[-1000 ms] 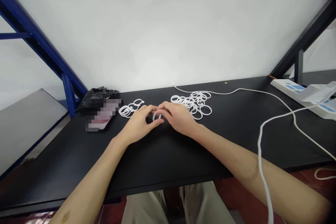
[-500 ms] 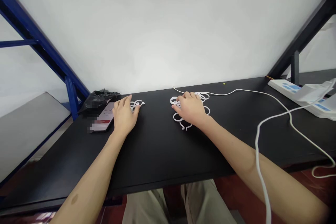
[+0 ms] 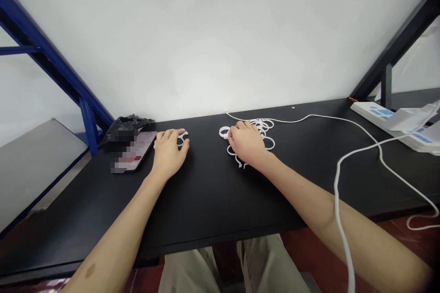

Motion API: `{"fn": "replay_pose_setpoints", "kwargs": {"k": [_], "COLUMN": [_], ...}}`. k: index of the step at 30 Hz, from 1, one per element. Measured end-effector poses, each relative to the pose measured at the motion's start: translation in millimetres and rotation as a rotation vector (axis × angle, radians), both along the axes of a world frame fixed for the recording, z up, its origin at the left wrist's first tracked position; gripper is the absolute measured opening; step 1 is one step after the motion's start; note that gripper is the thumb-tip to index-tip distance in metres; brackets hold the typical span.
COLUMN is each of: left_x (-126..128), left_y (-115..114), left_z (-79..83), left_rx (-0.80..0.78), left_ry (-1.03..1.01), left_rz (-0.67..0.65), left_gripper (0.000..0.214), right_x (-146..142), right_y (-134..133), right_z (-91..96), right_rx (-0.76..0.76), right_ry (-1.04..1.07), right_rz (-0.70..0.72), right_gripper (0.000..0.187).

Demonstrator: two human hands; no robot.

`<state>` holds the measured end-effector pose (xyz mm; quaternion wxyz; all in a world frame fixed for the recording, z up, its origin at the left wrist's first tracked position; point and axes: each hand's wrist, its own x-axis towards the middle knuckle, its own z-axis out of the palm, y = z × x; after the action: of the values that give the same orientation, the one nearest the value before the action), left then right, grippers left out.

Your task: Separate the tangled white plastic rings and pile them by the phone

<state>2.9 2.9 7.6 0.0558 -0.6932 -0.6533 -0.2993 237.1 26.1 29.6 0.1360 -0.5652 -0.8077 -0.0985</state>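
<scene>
My left hand (image 3: 169,152) lies low over the black table with its fingers spread. Under its fingertips show parts of some white plastic rings (image 3: 185,133), mostly hidden by the hand. My right hand (image 3: 248,144) is closed, thumb and forefinger pinched together at the edge of a white ring (image 3: 224,132). Around and beneath that hand lies a loose heap of thin white plastic rings (image 3: 269,143), some of them split, with small knobbed ends. The palm covers the middle of this heap.
A phone (image 3: 146,143) and a crumpled black plastic bag (image 3: 129,123) lie left on the black table (image 3: 206,201). A white cable (image 3: 338,178) loops across the right side, over my right forearm. Farther right sits a white power strip (image 3: 378,116). A white wall (image 3: 220,46) stands behind.
My left hand has moved slightly right, covering more of the rings there. My right hand has shifted a little left, and its fingers have drawn together into a pinch.
</scene>
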Motion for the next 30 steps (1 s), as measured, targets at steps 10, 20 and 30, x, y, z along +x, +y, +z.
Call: {"fn": "replay_pose_setpoints", "kwargs": {"k": [10,20,30], "left_x": [14,27,34], "left_y": [-13,-24,-30], "left_z": [9.7,12.2,15.5], "left_rx": [-0.006,-0.101,-0.152], "left_ry": [-0.047,-0.129,-0.151], "left_rz": [-0.224,-0.433,-0.427], "left_gripper": [0.03,0.046,0.041], "right_x": [-9,-33,-31], "right_y": [-6,-34,-32], "right_z": [5.5,0.1,-1.4], "right_rx": [0.156,0.056,0.047], "right_ry": [0.322,0.801,0.904], "right_rz": [0.244,0.671,0.685], "right_gripper": [0.018,0.009,0.011]}}
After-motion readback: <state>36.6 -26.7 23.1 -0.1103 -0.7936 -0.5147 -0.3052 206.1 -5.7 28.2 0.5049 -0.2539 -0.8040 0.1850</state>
